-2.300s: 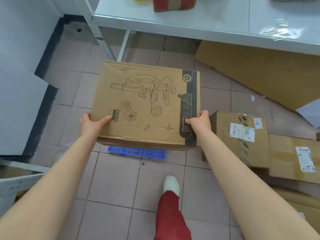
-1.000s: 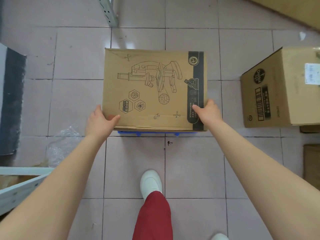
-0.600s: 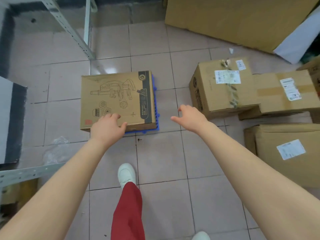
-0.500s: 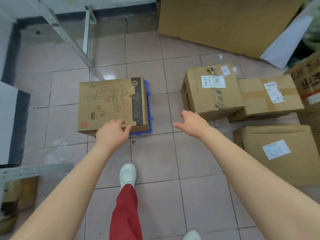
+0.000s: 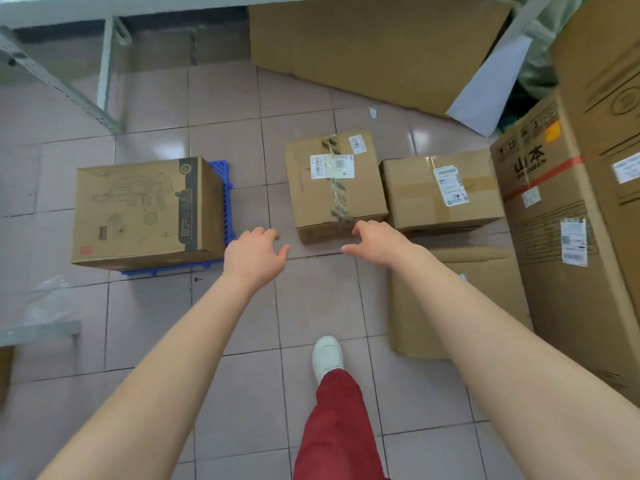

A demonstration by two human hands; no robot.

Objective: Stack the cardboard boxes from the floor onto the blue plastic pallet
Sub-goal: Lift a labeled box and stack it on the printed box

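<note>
- The printed box (image 5: 145, 211), carried in both hands 2.3 s ago, now sits on the blue pallet (image 5: 225, 188) at the left; only the pallet's right and near edges show past it.
- The left hand (image 5: 254, 258), which rested on that box 0.5 s ago, has come off it and hangs over the floor (image 5: 156, 323), fingers loosely spread, holding nothing.
- The right hand (image 5: 375, 242) is open and curled, empty, its fingertips at the near edge of the taped box (image 5: 334, 187); whether they touch it cannot be told.
- Count: one box on the pallet; one taped box on the floor right of it; one labelled box (image 5: 440, 190) just beside that; one flat carton (image 5: 419, 306) nearer; tall cartons (image 5: 571, 237) at the far right.
- One white shoe (image 5: 325, 355) and one red trouser leg (image 5: 336, 431) show near.
</note>
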